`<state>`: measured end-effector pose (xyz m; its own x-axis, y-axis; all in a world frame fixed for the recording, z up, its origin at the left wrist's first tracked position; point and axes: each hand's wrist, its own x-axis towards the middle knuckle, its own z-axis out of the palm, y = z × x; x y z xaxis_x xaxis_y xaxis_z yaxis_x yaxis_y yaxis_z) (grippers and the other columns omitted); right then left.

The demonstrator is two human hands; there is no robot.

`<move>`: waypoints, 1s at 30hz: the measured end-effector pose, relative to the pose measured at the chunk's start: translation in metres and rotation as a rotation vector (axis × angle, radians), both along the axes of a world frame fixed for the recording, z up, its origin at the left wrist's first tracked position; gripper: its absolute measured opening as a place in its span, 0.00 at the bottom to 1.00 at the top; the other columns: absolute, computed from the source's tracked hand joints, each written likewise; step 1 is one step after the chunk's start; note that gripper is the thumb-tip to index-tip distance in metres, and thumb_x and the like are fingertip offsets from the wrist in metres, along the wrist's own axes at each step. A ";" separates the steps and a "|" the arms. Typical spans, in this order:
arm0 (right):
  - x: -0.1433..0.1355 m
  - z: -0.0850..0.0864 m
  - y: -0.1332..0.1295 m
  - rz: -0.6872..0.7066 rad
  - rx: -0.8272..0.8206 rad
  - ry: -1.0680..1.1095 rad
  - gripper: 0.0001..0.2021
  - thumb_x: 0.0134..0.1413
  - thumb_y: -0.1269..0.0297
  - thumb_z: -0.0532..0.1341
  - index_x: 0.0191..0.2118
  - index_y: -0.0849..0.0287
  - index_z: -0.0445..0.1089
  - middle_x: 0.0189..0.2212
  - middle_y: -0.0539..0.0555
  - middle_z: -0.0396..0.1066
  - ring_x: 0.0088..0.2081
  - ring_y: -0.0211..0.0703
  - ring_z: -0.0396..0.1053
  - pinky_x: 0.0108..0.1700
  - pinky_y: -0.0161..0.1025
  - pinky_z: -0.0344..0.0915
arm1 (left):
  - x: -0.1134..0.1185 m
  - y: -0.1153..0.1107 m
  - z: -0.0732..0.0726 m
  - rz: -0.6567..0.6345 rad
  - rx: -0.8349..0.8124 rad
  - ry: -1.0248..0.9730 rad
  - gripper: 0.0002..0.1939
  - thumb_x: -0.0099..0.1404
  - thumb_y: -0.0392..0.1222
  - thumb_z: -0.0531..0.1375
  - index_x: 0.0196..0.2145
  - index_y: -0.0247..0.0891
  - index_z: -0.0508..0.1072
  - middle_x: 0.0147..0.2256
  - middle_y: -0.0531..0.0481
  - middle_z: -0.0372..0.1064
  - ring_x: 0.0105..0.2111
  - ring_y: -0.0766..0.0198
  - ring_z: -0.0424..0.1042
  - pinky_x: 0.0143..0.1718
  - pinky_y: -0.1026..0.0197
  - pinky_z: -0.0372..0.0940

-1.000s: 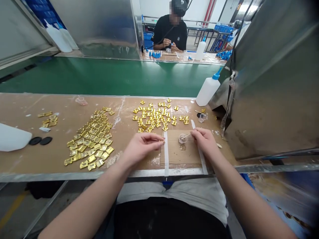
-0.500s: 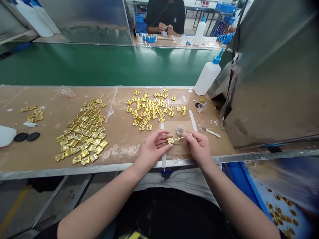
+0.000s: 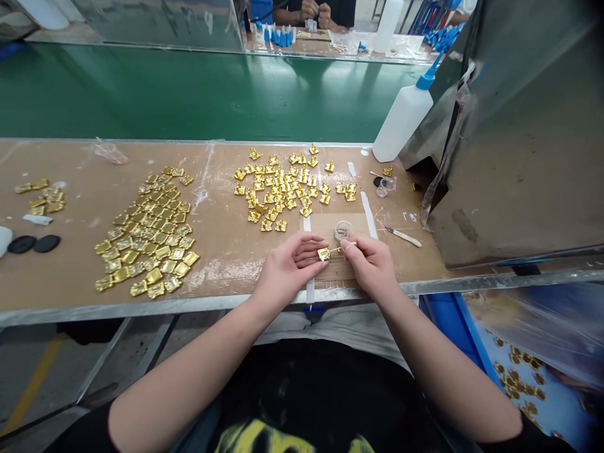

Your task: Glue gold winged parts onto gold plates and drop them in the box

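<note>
Between the fingertips of my left hand (image 3: 295, 263) is a small gold metal piece (image 3: 323, 254). My right hand (image 3: 370, 261) pinches a thin pale stick (image 3: 335, 250), whose tip reaches the gold piece; what the tip is like is too small to tell. Just beyond the hands a small clear cup (image 3: 343, 230) stands on a cardboard pad (image 3: 337, 274). Many similar gold pieces (image 3: 283, 185) lie loose past my left hand. A denser batch of flat gold pieces (image 3: 153, 229) is spread out farther left.
A white squeeze bottle (image 3: 403, 123) with a blue tip stands at back right. A pale-handled knife (image 3: 403, 237) lies right of the pad. Black discs (image 3: 47, 243) are at far left. Beyond runs a green belt (image 3: 189, 94), with a co-worker's hands (image 3: 316, 12) across it.
The view has tilted down slightly, so the table appears higher. Both hands keep their hold on the gold piece and the stick, and the stick's tip stays at the piece.
</note>
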<state>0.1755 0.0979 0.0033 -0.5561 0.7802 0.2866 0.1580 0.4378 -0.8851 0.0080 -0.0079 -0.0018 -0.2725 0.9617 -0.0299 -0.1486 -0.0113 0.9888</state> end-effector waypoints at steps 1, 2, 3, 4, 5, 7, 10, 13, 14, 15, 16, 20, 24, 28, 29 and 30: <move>0.000 0.000 0.000 0.002 0.009 -0.001 0.19 0.67 0.61 0.60 0.23 0.57 0.60 0.21 0.46 0.55 0.25 0.37 0.55 0.30 0.38 0.51 | 0.000 0.000 0.000 0.003 -0.001 0.001 0.20 0.61 0.34 0.73 0.50 0.40 0.75 0.49 0.44 0.80 0.52 0.55 0.79 0.56 0.50 0.76; 0.000 0.000 0.000 0.003 0.017 -0.002 0.19 0.67 0.61 0.59 0.23 0.57 0.60 0.21 0.46 0.55 0.25 0.36 0.55 0.30 0.38 0.51 | 0.000 0.000 0.000 0.004 -0.001 0.001 0.20 0.61 0.34 0.73 0.50 0.40 0.75 0.49 0.44 0.80 0.52 0.55 0.79 0.56 0.50 0.76; 0.000 0.000 0.000 0.001 0.025 -0.001 0.19 0.68 0.62 0.59 0.23 0.57 0.60 0.21 0.45 0.55 0.25 0.36 0.55 0.30 0.38 0.51 | 0.000 0.000 0.000 0.005 -0.001 0.001 0.20 0.61 0.34 0.73 0.50 0.40 0.75 0.49 0.44 0.80 0.52 0.55 0.79 0.56 0.50 0.76; 0.000 0.000 0.000 -0.004 0.036 -0.001 0.19 0.68 0.62 0.59 0.23 0.57 0.59 0.22 0.45 0.55 0.25 0.36 0.55 0.30 0.38 0.51 | 0.000 0.000 0.000 0.005 -0.001 0.000 0.20 0.61 0.34 0.73 0.49 0.40 0.75 0.49 0.45 0.80 0.52 0.56 0.79 0.56 0.51 0.76; 0.000 0.000 0.000 -0.011 0.048 -0.003 0.19 0.67 0.62 0.59 0.23 0.57 0.59 0.22 0.45 0.54 0.25 0.36 0.54 0.30 0.38 0.51 | 0.000 0.000 0.000 0.007 0.000 0.001 0.20 0.61 0.34 0.73 0.49 0.40 0.75 0.49 0.45 0.80 0.51 0.56 0.79 0.56 0.52 0.76; 0.000 0.000 -0.001 -0.024 0.079 -0.005 0.19 0.67 0.64 0.60 0.23 0.57 0.58 0.22 0.45 0.54 0.25 0.36 0.54 0.30 0.38 0.51 | 0.000 0.000 0.000 0.010 0.001 0.015 0.20 0.61 0.33 0.73 0.49 0.40 0.75 0.48 0.46 0.80 0.50 0.58 0.79 0.55 0.53 0.76; 0.000 0.000 -0.003 -0.038 0.121 -0.005 0.19 0.66 0.65 0.60 0.23 0.57 0.56 0.21 0.45 0.52 0.25 0.36 0.53 0.30 0.38 0.50 | 0.000 0.000 0.001 0.013 -0.003 0.056 0.18 0.60 0.34 0.73 0.47 0.40 0.75 0.47 0.47 0.79 0.47 0.60 0.79 0.52 0.56 0.77; 0.000 0.002 -0.005 -0.032 0.150 -0.006 0.19 0.67 0.66 0.60 0.23 0.57 0.56 0.21 0.45 0.52 0.25 0.36 0.53 0.30 0.38 0.49 | 0.000 0.000 0.004 0.012 -0.014 0.093 0.18 0.60 0.35 0.73 0.46 0.41 0.75 0.47 0.49 0.78 0.44 0.63 0.78 0.50 0.58 0.77; 0.001 0.004 -0.006 -0.028 0.155 -0.004 0.19 0.67 0.65 0.59 0.23 0.56 0.56 0.21 0.45 0.53 0.25 0.36 0.53 0.30 0.38 0.50 | 0.000 0.000 0.005 0.012 -0.021 0.106 0.18 0.60 0.35 0.73 0.46 0.41 0.75 0.47 0.49 0.77 0.44 0.63 0.78 0.49 0.59 0.77; 0.002 0.006 -0.005 -0.033 0.158 0.002 0.19 0.67 0.65 0.59 0.23 0.56 0.56 0.21 0.45 0.53 0.25 0.37 0.53 0.30 0.39 0.50 | 0.000 0.000 0.006 0.012 -0.030 0.118 0.18 0.60 0.35 0.73 0.46 0.41 0.75 0.46 0.49 0.77 0.43 0.63 0.77 0.48 0.59 0.77; 0.003 0.009 -0.003 -0.049 0.164 0.011 0.19 0.67 0.65 0.59 0.23 0.56 0.56 0.21 0.45 0.53 0.25 0.37 0.54 0.30 0.39 0.50 | 0.000 0.000 0.007 0.012 -0.040 0.132 0.17 0.60 0.36 0.73 0.46 0.41 0.75 0.46 0.49 0.77 0.43 0.63 0.77 0.47 0.59 0.77; 0.008 0.021 0.016 -0.168 0.262 -0.062 0.20 0.68 0.64 0.59 0.24 0.56 0.54 0.22 0.45 0.52 0.25 0.37 0.53 0.30 0.39 0.49 | 0.000 0.000 0.010 0.022 -0.074 0.175 0.17 0.60 0.36 0.73 0.45 0.41 0.75 0.45 0.49 0.75 0.41 0.63 0.75 0.44 0.60 0.77; 0.006 0.023 0.035 -0.132 0.397 -0.338 0.19 0.66 0.66 0.60 0.24 0.56 0.53 0.22 0.46 0.56 0.26 0.38 0.56 0.31 0.40 0.48 | 0.000 0.001 0.011 0.026 -0.086 0.176 0.18 0.59 0.35 0.73 0.46 0.40 0.75 0.44 0.49 0.74 0.39 0.64 0.75 0.42 0.60 0.77; 0.005 0.020 0.038 -0.119 0.432 -0.373 0.19 0.66 0.67 0.60 0.24 0.56 0.54 0.23 0.46 0.56 0.26 0.38 0.56 0.32 0.41 0.47 | 0.000 0.002 0.009 0.027 -0.087 0.186 0.18 0.59 0.35 0.73 0.46 0.40 0.75 0.45 0.49 0.74 0.39 0.64 0.75 0.41 0.61 0.77; 0.005 0.019 0.036 -0.135 0.412 -0.325 0.19 0.66 0.66 0.60 0.24 0.56 0.53 0.22 0.46 0.55 0.26 0.38 0.55 0.31 0.41 0.47 | 0.000 0.002 0.009 0.027 -0.085 0.193 0.18 0.60 0.35 0.73 0.46 0.41 0.75 0.45 0.49 0.74 0.39 0.64 0.75 0.41 0.61 0.77; 0.006 0.019 0.034 -0.163 0.378 -0.257 0.20 0.66 0.66 0.60 0.23 0.56 0.53 0.21 0.46 0.53 0.25 0.39 0.54 0.31 0.41 0.47 | 0.000 0.003 0.008 0.028 -0.083 0.202 0.18 0.60 0.34 0.73 0.47 0.41 0.75 0.45 0.49 0.74 0.38 0.65 0.75 0.40 0.61 0.77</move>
